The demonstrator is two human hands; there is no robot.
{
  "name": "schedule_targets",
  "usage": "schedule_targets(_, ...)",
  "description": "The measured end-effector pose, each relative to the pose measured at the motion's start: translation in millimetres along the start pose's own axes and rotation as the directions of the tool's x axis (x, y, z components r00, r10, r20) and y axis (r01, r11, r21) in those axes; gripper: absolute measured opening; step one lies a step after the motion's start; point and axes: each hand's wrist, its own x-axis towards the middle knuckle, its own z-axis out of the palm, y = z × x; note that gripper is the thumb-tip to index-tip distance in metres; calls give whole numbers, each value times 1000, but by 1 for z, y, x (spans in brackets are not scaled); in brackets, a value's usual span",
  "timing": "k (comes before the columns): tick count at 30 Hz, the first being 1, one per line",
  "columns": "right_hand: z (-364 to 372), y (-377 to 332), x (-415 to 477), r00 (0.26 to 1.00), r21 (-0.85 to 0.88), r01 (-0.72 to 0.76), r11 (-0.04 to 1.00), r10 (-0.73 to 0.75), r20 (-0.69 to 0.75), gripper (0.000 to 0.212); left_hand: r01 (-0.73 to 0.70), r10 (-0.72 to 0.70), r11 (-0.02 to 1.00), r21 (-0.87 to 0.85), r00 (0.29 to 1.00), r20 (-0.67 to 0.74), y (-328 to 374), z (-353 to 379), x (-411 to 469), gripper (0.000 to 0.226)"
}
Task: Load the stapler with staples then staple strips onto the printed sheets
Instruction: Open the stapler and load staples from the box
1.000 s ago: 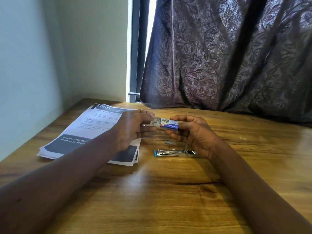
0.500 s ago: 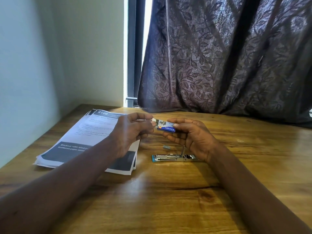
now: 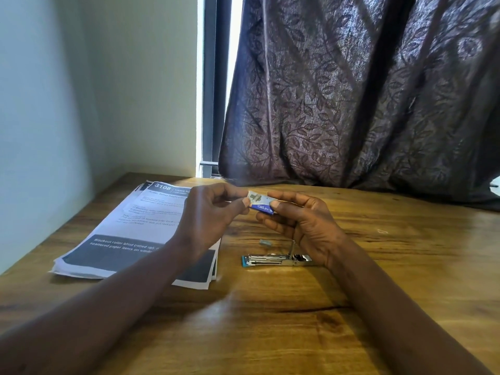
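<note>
A small blue and white staple box (image 3: 260,203) is held in the air between both hands. My left hand (image 3: 211,215) pinches its left end, and my right hand (image 3: 300,223) grips its right end with thumb and fingers. Below them on the wooden table lies a small metal stapler (image 3: 273,260) with a blue tip, opened up with its arm raised. A short grey piece that looks like a staple strip (image 3: 264,242) lies just behind the stapler. A stack of printed sheets (image 3: 130,234) lies to the left, partly under my left forearm.
The wooden table (image 3: 270,320) meets a pale wall on the left. A dark leaf-patterned curtain (image 3: 365,98) hangs at the back, its hem touching the table's far edge. A small scrap (image 3: 382,231) lies on the table to the right.
Both hands have kept hold of the staple box and tilted it slightly. The stapler and the sheets lie where they were; the camera view has shifted a little.
</note>
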Motion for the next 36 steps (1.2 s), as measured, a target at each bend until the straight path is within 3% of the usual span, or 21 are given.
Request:
schedule_targets(8, -3, -1, 2, 999, -31, 29, 999, -30, -39, 23, 42, -38, 997, -67, 997, 73, 0, 2, 0, 21)
schedule_targets(13, -10, -10, -2, 1000, -84, 14, 996, -14, 1, 25, -35, 24, 995, 98, 994, 111, 2, 7, -5, 53)
schedule_targets(17, -11, -11, 0, 999, -130, 35, 991, -38, -21, 29, -121, 103, 952, 280, 992, 80, -2, 8, -5, 38)
schedule_targets(19, -10, -7, 2, 995, -241, 53, 969, -72, -70, 30, -121, 108, 939, 321, 992, 59, -4, 9, -5, 35)
schedule_targets(24, -8, 0, 1, 985, -596, 38, 802, -132, -115, 46, -198, 175, 867, 457, 980, 91, -7, 16, -8, 30)
schedule_targets(28, -9, 4, 2, 983, -736, 54, 675, -167, -81, 59, -292, 259, 799, 526, 956, 137, -3, 26, -9, 29)
schedule_targets(33, -18, 3, 3, 953, -801, 62, 595, -273, -129, 41, -354, 272, 765, 539, 935, 227, -1, 29, -11, 40)
schedule_targets(36, -28, 3, 6, 898, -944, -35, 328, -405, -174, 50, -331, 215, 784, 525, 938, 271, -2, 24, -10, 39)
